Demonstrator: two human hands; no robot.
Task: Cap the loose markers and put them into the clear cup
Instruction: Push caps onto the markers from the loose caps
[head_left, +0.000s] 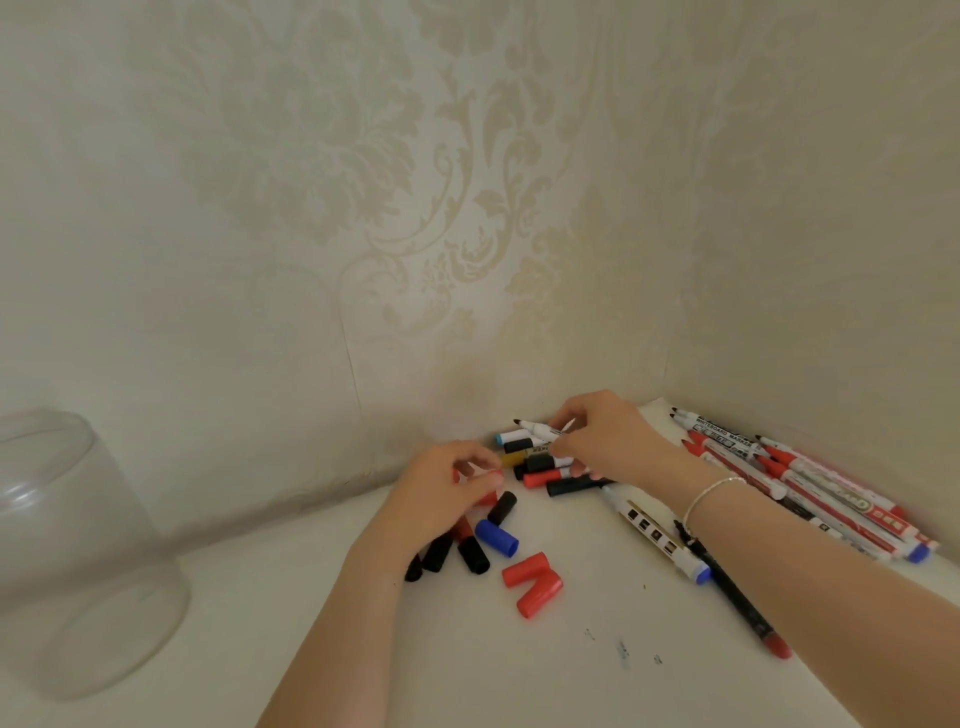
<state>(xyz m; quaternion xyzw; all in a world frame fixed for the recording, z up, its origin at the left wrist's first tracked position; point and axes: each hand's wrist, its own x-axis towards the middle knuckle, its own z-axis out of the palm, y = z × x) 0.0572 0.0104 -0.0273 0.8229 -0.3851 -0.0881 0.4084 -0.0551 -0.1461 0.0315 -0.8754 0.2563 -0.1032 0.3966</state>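
One clear cup (78, 551) waits far left, my left hand (447, 493) curls over the loose caps (498, 535), apparently pinching a red one, and my right hand (608, 441) pinches an uncapped black marker (537, 427); next, I judge, a matching black cap.

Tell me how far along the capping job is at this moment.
Early. Done: nothing shows inside the clear cup at far left; several capped markers lie in the corner. In hand: the right hand holds an uncapped black-tipped marker, while the left hand pinches what looks like a red cap. Left: loose caps on the table and uncapped markers at right.
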